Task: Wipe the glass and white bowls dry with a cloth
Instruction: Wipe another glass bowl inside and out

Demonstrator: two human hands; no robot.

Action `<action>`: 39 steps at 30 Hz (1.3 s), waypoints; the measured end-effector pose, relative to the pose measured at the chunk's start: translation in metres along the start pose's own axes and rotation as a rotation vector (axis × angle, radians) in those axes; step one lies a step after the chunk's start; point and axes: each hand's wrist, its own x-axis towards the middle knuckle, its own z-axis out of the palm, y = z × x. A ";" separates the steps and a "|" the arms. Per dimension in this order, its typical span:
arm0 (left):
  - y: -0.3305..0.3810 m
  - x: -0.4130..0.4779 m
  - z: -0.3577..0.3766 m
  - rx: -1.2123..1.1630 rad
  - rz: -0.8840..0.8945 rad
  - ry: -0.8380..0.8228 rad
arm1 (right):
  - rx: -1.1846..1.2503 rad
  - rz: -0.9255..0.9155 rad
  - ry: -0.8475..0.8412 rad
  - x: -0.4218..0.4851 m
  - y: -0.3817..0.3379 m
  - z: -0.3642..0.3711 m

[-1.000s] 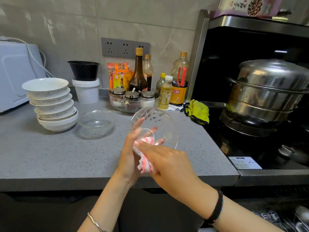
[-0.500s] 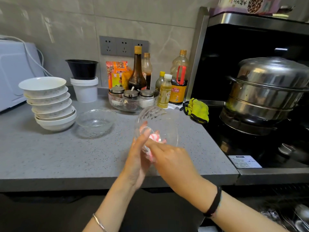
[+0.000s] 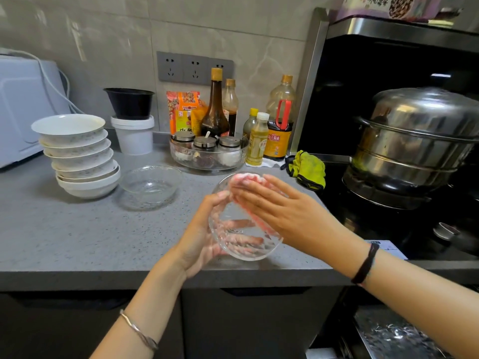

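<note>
The left hand (image 3: 199,237) holds the glass bowl (image 3: 248,252) from the left. Its fingers curl round the bowl's outside and show through the glass. The thumb sits at the top rim.

The bowl is tipped on its side. Its mouth faces right and its bottom faces left, into the left palm. It is round, so no side is longer than another.

The right hand (image 3: 285,213) comes in from the right. Its fingers are flat and straight, and they press a pink and white cloth (image 3: 246,178) into the bowl's mouth. The cloth sticks out past the fingertips at the far rim. So the bowl sits between the two hands, with the cloth inside it.

The bowl is held up over the grey counter (image 3: 77,242), close to the counter's near edge. To the left of the hands there is a wide bare bit of counter. Farther left, a second glass bowl (image 3: 150,185) stands the right way up, just beside a stack of white bowls (image 3: 77,156).

On the far side there is a glass dish (image 3: 207,161) with little jars in it, and a yellow-green rag (image 3: 308,169). To the right the counter ends at a black stove (image 3: 350,203), where a big steel pot (image 3: 420,141) sits.
</note>
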 end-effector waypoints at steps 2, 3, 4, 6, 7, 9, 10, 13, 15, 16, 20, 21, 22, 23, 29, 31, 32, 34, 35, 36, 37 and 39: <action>0.002 0.000 -0.001 0.008 -0.029 -0.022 | -0.048 -0.010 -0.012 0.002 0.002 -0.002; 0.003 -0.001 0.000 0.019 -0.017 -0.009 | -0.014 0.002 -0.030 0.001 -0.001 -0.002; 0.004 -0.001 0.000 0.030 0.012 0.015 | 0.064 0.032 -0.045 0.000 -0.008 -0.004; 0.005 -0.003 0.001 0.039 0.102 0.075 | 0.260 0.123 -0.071 -0.002 -0.030 -0.010; 0.004 -0.004 0.002 0.044 0.141 0.103 | 0.334 0.170 -0.078 -0.003 -0.042 -0.016; -0.001 -0.006 0.003 0.043 0.175 0.150 | 0.466 0.234 -0.080 -0.002 -0.060 -0.030; -0.003 -0.007 0.005 0.026 0.166 0.148 | 0.546 0.253 -0.081 0.000 -0.064 -0.036; -0.008 -0.009 0.008 0.025 0.111 0.134 | 0.675 0.247 -0.098 0.006 -0.064 -0.037; -0.006 -0.011 0.009 0.038 0.103 0.124 | 0.599 0.268 -0.143 0.010 -0.061 -0.032; -0.004 -0.011 0.010 0.034 0.119 0.110 | 0.522 0.296 -0.166 0.011 -0.058 -0.029; 0.003 -0.015 0.006 0.076 0.160 0.117 | 0.410 0.354 -0.165 0.008 -0.062 -0.034; 0.003 -0.015 0.004 0.092 0.168 0.117 | 0.446 0.357 -0.126 0.007 -0.066 -0.038; 0.003 -0.014 0.004 0.098 0.176 0.114 | 0.505 0.352 -0.085 0.008 -0.070 -0.044; 0.003 -0.013 0.005 0.099 0.175 0.112 | 0.571 0.344 -0.036 0.009 -0.073 -0.047; 0.002 -0.011 0.006 0.060 0.086 0.092 | 0.525 0.394 -0.002 0.020 -0.058 -0.035; 0.003 -0.012 0.005 0.053 0.096 0.094 | 0.509 0.447 -0.027 0.022 -0.054 -0.036; 0.005 -0.012 0.005 0.052 0.096 0.102 | 0.537 0.442 0.002 0.021 -0.055 -0.037; 0.006 -0.012 0.003 0.025 0.083 0.093 | 0.665 0.420 0.064 0.019 -0.059 -0.042; 0.006 -0.012 0.004 0.017 0.071 0.066 | 0.737 0.425 0.071 0.018 -0.058 -0.045; 0.006 -0.012 0.004 0.024 0.070 0.034 | 0.798 0.450 0.069 0.017 -0.056 -0.048; 0.007 -0.013 0.006 0.045 0.074 0.003 | 0.853 0.483 0.058 0.016 -0.052 -0.052; 0.007 -0.013 0.009 0.101 0.086 -0.026 | 1.110 0.554 -0.010 0.017 -0.039 -0.064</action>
